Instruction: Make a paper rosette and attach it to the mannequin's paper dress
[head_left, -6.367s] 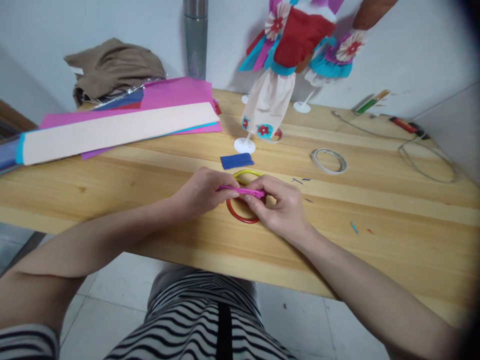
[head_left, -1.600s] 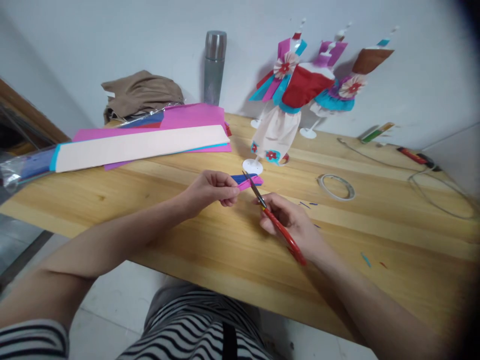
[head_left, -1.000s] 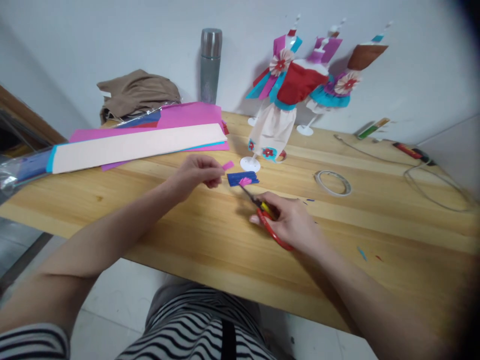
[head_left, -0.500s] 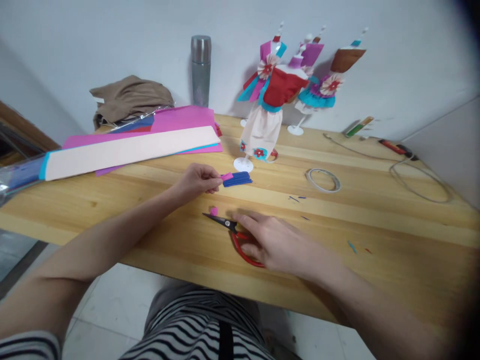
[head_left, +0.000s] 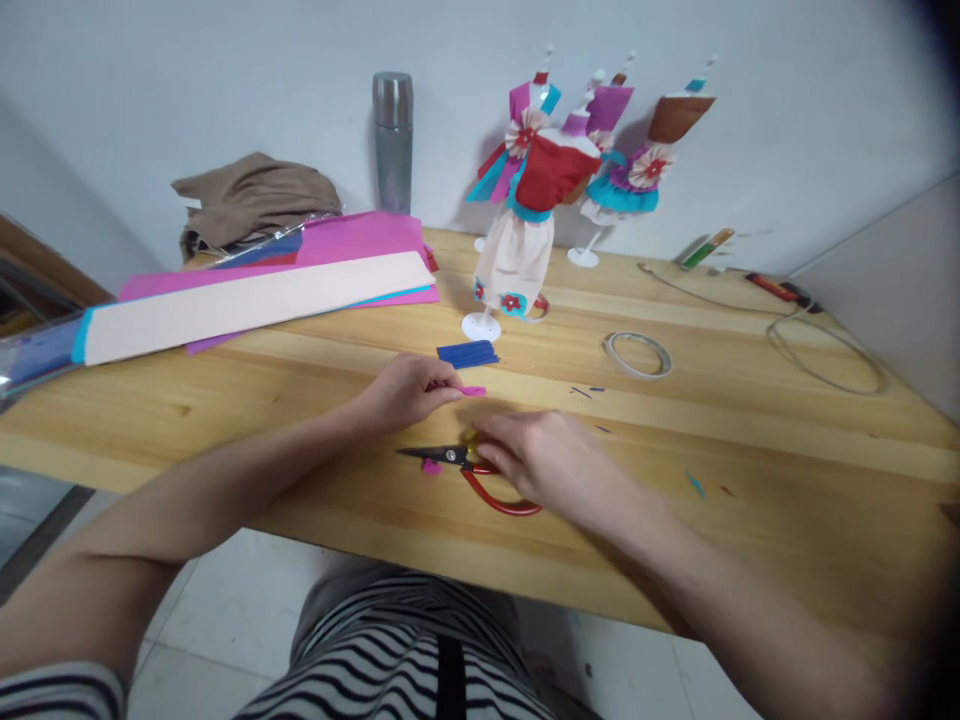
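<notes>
Between the fingertips of my left hand (head_left: 420, 392) is a small pink strip (head_left: 473, 391), held over the table. My right hand (head_left: 536, 455) has its fingers pinched at the handles of the scissors (head_left: 457, 457), whose dark blades point left; a small yellow thing (head_left: 472, 440) shows at its fingertips. One red handle loop shows below the fingers. Just under the blades lies a small pink scrap (head_left: 432, 467). Beyond my left hand lies a bundle of blue strips (head_left: 468, 354).
Dressed mini mannequins (head_left: 517, 255) stand at the back beside a flask (head_left: 394, 145). Coloured sheets (head_left: 255, 305) and a brown cloth (head_left: 259, 200) lie left. A tape roll (head_left: 638, 355), small scraps (head_left: 695, 483), a cable (head_left: 825, 372) and a red cutter (head_left: 772, 287) lie right.
My left hand has moved nearer with the pink strip, away from the blue bundle. The scissors have turned slightly, and the small pink scrap now lies below their blades instead of above.
</notes>
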